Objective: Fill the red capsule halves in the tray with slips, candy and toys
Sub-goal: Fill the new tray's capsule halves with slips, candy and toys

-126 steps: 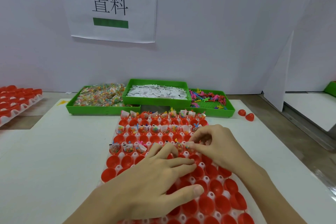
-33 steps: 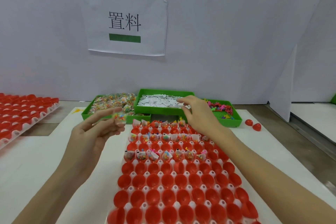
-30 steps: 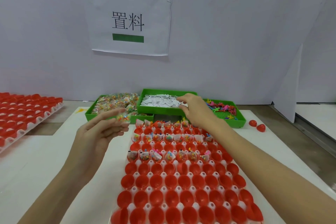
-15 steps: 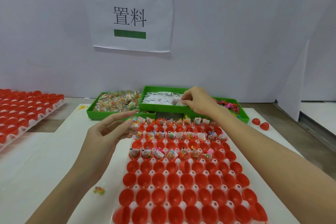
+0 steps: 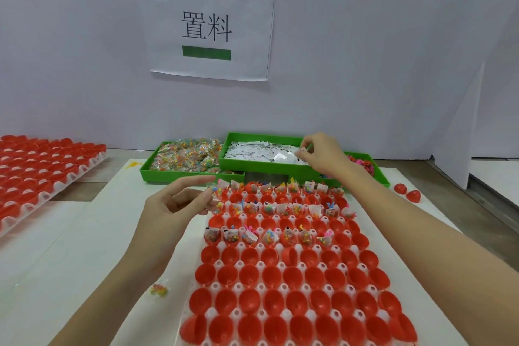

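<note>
Lowered to the tray [image 5: 238, 286], left hand [image 5: 179, 202] pinches a candy packet [image 5: 215, 193]; right hand [image 5: 323, 154] pinches a slip [image 5: 302, 150].

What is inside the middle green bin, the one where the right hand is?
The middle green bin holds a loose pile of white paper slips. The right hand pinches one slip at the pile's right end. The bin's floor is covered by the slips.

red capsule halves [image 5: 269, 275] in a white tray [image 5: 238, 286], three bright green bins [image 5: 193, 175] holding rainbow-speckled candy packets [image 5: 185, 156], white slips [image 5: 258, 150] and pink toys [image 5: 362, 163], white sign [image 5: 210, 28] with black characters and green bars
</note>
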{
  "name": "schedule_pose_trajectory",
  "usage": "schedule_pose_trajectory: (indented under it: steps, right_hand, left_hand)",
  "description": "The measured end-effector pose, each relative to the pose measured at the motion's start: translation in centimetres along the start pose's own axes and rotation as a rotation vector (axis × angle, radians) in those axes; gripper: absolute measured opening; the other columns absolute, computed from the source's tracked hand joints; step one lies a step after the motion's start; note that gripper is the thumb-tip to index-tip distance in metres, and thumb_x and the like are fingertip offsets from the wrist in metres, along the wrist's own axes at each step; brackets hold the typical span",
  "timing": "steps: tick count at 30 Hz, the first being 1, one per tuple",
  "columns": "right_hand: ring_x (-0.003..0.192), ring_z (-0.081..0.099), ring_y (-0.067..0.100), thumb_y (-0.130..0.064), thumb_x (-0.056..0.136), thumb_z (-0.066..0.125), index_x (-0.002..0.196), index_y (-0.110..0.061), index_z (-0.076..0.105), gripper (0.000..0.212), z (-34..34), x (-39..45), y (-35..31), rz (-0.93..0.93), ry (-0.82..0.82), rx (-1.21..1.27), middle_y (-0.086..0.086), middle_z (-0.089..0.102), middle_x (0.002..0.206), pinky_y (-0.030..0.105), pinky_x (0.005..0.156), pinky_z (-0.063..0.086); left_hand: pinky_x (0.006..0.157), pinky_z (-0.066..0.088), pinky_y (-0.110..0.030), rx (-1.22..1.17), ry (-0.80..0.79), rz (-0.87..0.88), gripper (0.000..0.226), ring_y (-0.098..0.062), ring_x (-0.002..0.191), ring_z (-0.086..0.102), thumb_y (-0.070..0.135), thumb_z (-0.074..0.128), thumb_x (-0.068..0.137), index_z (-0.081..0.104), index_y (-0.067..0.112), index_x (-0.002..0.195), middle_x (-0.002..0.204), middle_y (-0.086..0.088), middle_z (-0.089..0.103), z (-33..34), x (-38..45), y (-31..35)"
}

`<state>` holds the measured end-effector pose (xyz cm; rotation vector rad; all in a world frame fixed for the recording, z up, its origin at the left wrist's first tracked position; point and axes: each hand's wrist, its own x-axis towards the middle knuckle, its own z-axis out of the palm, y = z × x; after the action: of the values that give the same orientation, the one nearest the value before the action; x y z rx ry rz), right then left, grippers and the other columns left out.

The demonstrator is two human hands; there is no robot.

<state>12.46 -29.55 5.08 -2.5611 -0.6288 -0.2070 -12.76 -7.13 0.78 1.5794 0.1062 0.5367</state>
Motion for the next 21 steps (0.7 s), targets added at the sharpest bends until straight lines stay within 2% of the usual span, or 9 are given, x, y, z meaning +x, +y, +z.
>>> schedule_pose_trajectory:
  steps: [3,6,8,12,15,19,21]
  right_hand:
    - [0.085,0.069,0.032,-0.022,0.099,0.065,0.105,-0.008,0.073,0.017,0.1,-0.3,0.5,0.019,0.01,0.041,0.01,0.072,0.096,0.034,0.069,0.052]
    - [0.085,0.063,0.022,-0.019,0.099,0.065,0.107,-0.007,0.074,0.017,0.4,-1.0,1.1,0.024,0.031,0.072,0.007,0.071,0.099,0.031,0.076,0.046]
    - [0.086,0.062,0.017,-0.02,0.097,0.068,0.1,-0.006,0.076,0.016,0.5,-1.5,1.5,0.021,0.043,0.079,0.005,0.072,0.095,0.031,0.08,0.048]
    - [0.081,0.061,0.013,-0.021,0.094,0.073,0.095,-0.006,0.078,0.015,0.5,-2.2,1.9,0.027,0.127,0.093,0.004,0.073,0.09,0.027,0.078,0.047]
    - [0.085,0.063,0.015,-0.019,0.097,0.069,0.101,-0.005,0.078,0.017,0.5,-2.3,1.4,0.026,0.117,0.093,0.009,0.076,0.099,0.027,0.08,0.047]
    - [0.092,0.069,0.018,-0.023,0.097,0.068,0.099,-0.008,0.077,0.017,-0.3,-4.0,-0.2,-0.01,0.094,0.206,0.006,0.076,0.099,0.035,0.089,0.056]
    - [0.09,0.07,0.014,-0.029,0.094,0.072,0.1,-0.014,0.077,0.018,-1.0,-5.9,-1.5,-0.045,0.046,0.32,0.0,0.077,0.096,0.03,0.085,0.058]
  left_hand:
    - [0.085,0.051,-0.03,0.004,0.002,0.005,0.03,-0.02,0.09,0.075,0.032,0.073,0.087,0.075,0.037,0.117,0.09,-0.008,0.079,0.1,-0.1,0.0]
    - [0.086,0.052,-0.03,-0.002,0.002,0.006,0.031,-0.019,0.09,0.076,0.037,0.075,0.082,0.077,0.036,0.113,0.091,-0.007,0.08,0.2,-0.2,0.2]
    - [0.086,0.052,-0.031,0.007,-0.002,0.002,0.025,-0.019,0.089,0.076,0.038,0.076,0.081,0.079,0.033,0.105,0.089,-0.007,0.08,0.2,-0.2,0.3]
    - [0.083,0.055,-0.028,0.019,-0.011,-0.007,0.019,-0.019,0.088,0.077,0.036,0.077,0.079,0.08,0.031,0.097,0.088,-0.007,0.08,0.5,-0.4,0.4]
    - [0.077,0.058,-0.019,0.027,-0.017,-0.014,0.016,-0.018,0.087,0.077,0.034,0.077,0.08,0.08,0.031,0.095,0.087,-0.007,0.08,0.7,-0.6,0.6]
    - [0.08,0.056,-0.023,0.052,-0.038,-0.047,0.008,-0.018,0.089,0.077,0.028,0.076,0.086,0.078,0.03,0.093,0.089,-0.006,0.081,0.9,-0.8,0.7]
    - [0.078,0.058,-0.02,0.043,-0.059,-0.056,0.009,-0.019,0.091,0.077,0.03,0.077,0.085,0.078,0.029,0.093,0.091,-0.005,0.081,1.2,-0.9,0.8]
